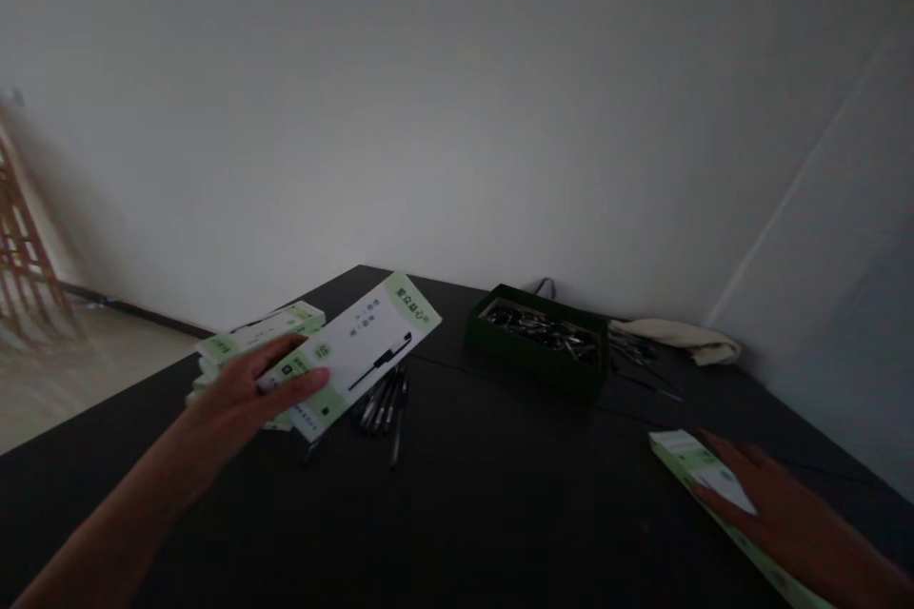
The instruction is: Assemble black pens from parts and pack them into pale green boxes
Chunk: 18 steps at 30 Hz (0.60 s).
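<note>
My left hand grips the end of a flat white-and-green printed card box, which shows a pen picture and Chinese text. It is held just above the black table. Behind that hand lies a stack of similar boxes, partly hidden by it. Several loose black pens lie just beyond the held box. My right hand lies over a second white-and-green box, its fingers on top, at the table's right side.
A dark green open box full of metal pen parts stands at the table's back. Some dark pieces lie to its right, near a crumpled cream cloth. Walls bound the far and right sides; a wooden rack stands on the floor at left.
</note>
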{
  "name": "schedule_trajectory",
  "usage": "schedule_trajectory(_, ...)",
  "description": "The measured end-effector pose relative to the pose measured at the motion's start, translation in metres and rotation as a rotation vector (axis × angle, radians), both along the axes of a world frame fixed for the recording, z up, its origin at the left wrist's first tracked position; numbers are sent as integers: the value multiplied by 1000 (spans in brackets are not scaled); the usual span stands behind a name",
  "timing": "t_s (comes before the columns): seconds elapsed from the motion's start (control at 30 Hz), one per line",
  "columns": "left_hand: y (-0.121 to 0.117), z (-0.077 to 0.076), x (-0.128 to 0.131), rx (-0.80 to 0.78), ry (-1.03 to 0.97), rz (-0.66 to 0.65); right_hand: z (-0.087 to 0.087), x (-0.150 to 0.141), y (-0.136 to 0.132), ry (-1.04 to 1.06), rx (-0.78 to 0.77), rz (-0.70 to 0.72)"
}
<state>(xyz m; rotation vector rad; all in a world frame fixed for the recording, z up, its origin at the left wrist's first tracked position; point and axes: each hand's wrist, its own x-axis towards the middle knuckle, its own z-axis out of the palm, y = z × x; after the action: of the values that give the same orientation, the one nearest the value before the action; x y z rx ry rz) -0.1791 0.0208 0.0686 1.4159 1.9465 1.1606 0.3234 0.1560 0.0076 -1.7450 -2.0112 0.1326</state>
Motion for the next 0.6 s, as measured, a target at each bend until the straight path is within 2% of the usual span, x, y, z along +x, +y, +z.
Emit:
schedule_trajectory(0.07,1,0,26,1,-286,-116,26,-36,-11,104,-192,257)
schedule_trajectory(0.1,3,-3,39,-10,-537,-180,40,-58,-20,163,-256,401)
schedule_trajectory(0.13,6,-7,51,-42,-640,-255,53,-80,-30,233,-295,535)
schedule_trajectory(0.2,11,-17,71,-100,-768,-400,72,-122,-52,409,-344,789)
schedule_trajectory(0.23,14,-23,79,-124,-768,-464,76,-140,-62,508,-316,879)
schedule_trajectory(0.3,18,-33,88,-142,-767,-552,79,-168,-76,655,-328,983)
schedule_trajectory(0.37,19,-42,95,-131,-733,-582,74,-188,-81,719,-309,984)
schedule_trajectory(0.43,19,-49,102,-32,-606,-503,68,-204,-80,700,-229,897)
schedule_trajectory(0.53,19,-56,117,222,-227,-212,60,-224,-75,604,-50,748)
schedule_trajectory(0.6,22,-59,126,302,-71,-92,56,-237,-74,542,31,706)
